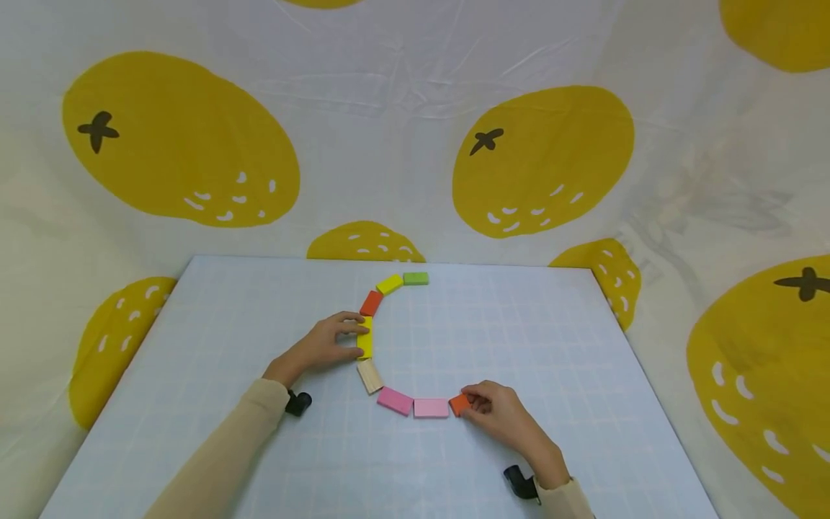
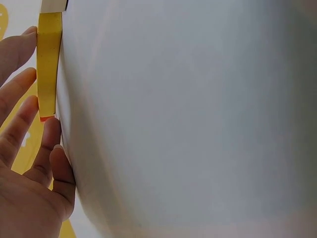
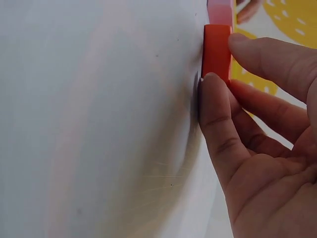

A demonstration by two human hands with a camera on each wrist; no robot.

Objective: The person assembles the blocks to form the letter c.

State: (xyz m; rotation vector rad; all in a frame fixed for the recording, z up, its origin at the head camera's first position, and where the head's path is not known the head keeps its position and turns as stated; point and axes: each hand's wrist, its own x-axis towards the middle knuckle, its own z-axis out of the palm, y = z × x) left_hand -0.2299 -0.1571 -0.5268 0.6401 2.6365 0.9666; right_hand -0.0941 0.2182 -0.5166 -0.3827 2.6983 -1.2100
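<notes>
Flat coloured blocks lie end to end in a C-shaped curve on the table. My left hand (image 1: 322, 342) rests spread fingertips on the yellow block (image 1: 367, 339) at the left of the curve; the left wrist view shows thumb and fingers along the face of this yellow block (image 2: 48, 64). At the curve's lower right end, my right hand (image 1: 502, 411) holds an orange block (image 1: 457, 405) between thumb and fingers. In the right wrist view the orange block (image 3: 217, 52) sits right by a pink block (image 3: 219, 11), with a finger at its near end.
Above the left hand, the curve continues with a red block (image 1: 372, 303), another yellow block (image 1: 390, 284) and a green block (image 1: 416, 278). Below it are a wooden block (image 1: 369, 376), a pink block (image 1: 395, 401) and a light pink block (image 1: 431, 408). A fruit-printed cloth (image 1: 389, 158) hangs behind the table (image 1: 519, 324).
</notes>
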